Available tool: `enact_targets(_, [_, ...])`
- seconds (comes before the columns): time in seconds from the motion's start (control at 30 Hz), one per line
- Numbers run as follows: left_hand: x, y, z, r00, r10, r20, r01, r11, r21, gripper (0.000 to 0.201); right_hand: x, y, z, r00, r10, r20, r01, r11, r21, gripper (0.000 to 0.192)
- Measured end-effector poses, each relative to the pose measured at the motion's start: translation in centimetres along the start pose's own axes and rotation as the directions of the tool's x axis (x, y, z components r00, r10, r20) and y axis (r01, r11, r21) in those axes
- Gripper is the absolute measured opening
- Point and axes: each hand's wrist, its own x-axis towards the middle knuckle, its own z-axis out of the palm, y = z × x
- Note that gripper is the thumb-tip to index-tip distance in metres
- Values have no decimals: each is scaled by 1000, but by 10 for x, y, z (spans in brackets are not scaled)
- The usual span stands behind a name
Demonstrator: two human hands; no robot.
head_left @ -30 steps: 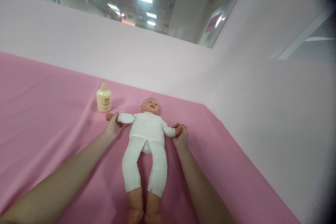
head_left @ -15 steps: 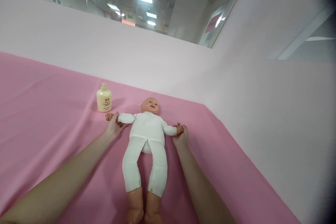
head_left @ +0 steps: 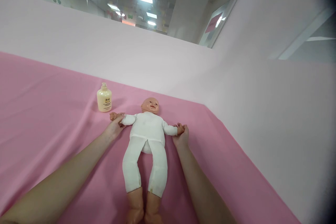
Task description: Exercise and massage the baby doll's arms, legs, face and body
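A baby doll (head_left: 147,136) in a white suit lies on its back on the pink cloth (head_left: 52,119), head away from me, bare feet towards me. Its arms are spread out to both sides. My left hand (head_left: 114,128) grips the doll's arm at the wrist on the left side. On the other side my right hand (head_left: 181,136) holds the doll's small hand.
A cream bottle (head_left: 104,98) with a printed label stands upright on the cloth just behind the doll's arm on the left. Pale pink partition walls (head_left: 262,87) close off the back and right. Ceiling lights show above them.
My left hand has drawn the doll's arm slightly inwards, towards the doll's body. My right hand and the doll's trunk have barely moved.
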Motion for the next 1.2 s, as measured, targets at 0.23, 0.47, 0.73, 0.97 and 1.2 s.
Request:
enact_targets(0.23, [3,-2,-2,999,11,46,-13,999,34,24,0,1,0,1000,-7,-12,7,1000,0,19])
enact_targets(0.47, [4,-2,-3,999,0,41,-1,1000,27,20,2,1,-2,1000,-1,-14,1,1000,11,13])
enact_targets(0.73, [7,-5,-2,1000,-12,-4,12,1000,8,7,1,0,1,1000,6,-20,-5,999,37,14])
enact_targets(0.97, [-2,3,5,997,-35,-70,29,997,-78,60,2,0,0,1000,9,-26,-9,999,31,16])
enact_targets(1.2, [1,1,0,999,-35,-9,34,995,-97,62,4,2,-2,1000,-2,-8,2,1000,14,19])
